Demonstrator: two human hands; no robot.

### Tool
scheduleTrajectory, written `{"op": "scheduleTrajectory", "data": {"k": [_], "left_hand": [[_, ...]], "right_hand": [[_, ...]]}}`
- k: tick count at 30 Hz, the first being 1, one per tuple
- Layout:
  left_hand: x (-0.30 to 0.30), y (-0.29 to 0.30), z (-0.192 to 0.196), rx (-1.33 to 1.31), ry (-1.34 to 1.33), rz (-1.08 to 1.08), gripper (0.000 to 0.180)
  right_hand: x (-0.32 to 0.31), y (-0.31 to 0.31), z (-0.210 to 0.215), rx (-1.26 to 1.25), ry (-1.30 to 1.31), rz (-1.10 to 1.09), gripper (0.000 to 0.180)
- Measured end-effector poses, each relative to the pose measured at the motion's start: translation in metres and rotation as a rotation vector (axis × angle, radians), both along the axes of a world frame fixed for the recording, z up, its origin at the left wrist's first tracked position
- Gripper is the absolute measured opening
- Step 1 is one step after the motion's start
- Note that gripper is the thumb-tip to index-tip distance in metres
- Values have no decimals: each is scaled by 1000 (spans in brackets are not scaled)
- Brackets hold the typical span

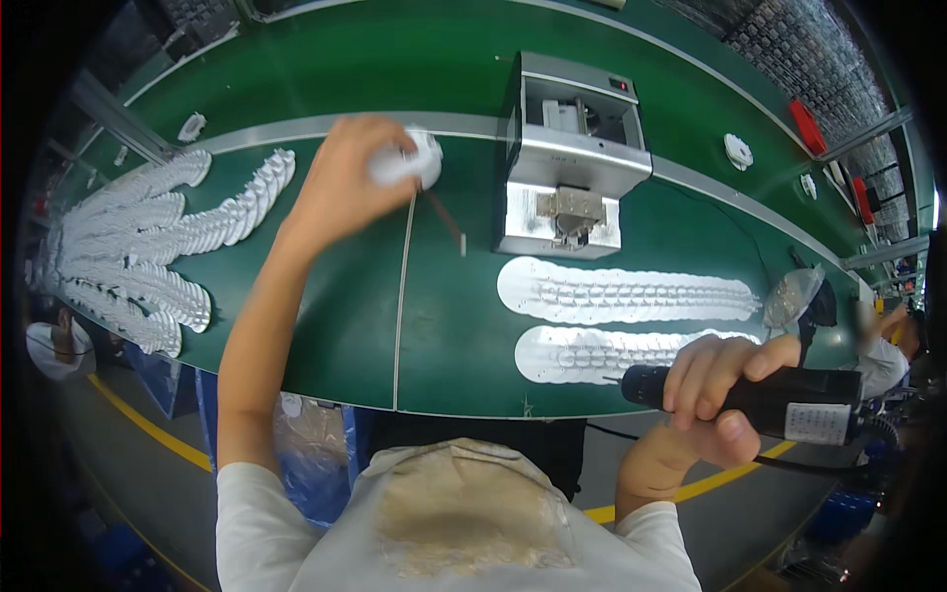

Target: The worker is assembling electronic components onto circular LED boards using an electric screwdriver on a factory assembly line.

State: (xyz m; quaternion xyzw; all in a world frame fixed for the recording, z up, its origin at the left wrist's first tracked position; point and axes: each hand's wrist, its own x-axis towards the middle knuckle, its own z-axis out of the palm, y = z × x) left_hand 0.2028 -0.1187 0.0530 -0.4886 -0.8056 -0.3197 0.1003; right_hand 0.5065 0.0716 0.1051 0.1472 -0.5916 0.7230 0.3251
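Observation:
My left hand (345,183) is closed on a round white plastic part (424,163), held over the far middle of the green table. A dark reddish wire (447,217) with a small pale end hangs from the part. Blur hides the part's detail. On the right, my right hand (715,395) wraps around a black electric screwdriver (779,390), its thin bit pointing left. The bit lies near the front row of overlapping white discs (602,353). A second row of white discs (631,292) runs behind it.
Beyond the rows stands a metal screw feeder (577,148). Fanned stacks of white parts (148,237) cover the table's left end. A clear plastic bag (794,296) lies at the right. White pieces (738,151) sit on the green strip behind. Other people (883,360) are at the sides.

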Motion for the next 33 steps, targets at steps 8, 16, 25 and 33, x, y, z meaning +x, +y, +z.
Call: {"op": "scheduleTrajectory", "data": {"k": [8, 16, 25, 33], "left_hand": [[-152, 121, -41, 204, 225, 148, 31], [-128, 250, -44, -46, -5, -582, 45], [-115, 233, -41, -215, -106, -486, 39], [-99, 76, 28, -209, -4, -213, 40]], "right_hand": [[13, -7, -14, -107, 4, -303, 38], [38, 2, -15, -14, -15, -323, 33], [34, 12, -15, 139, -4, -140, 42], [22, -2, -22, 6, 45, -301, 32]]}}
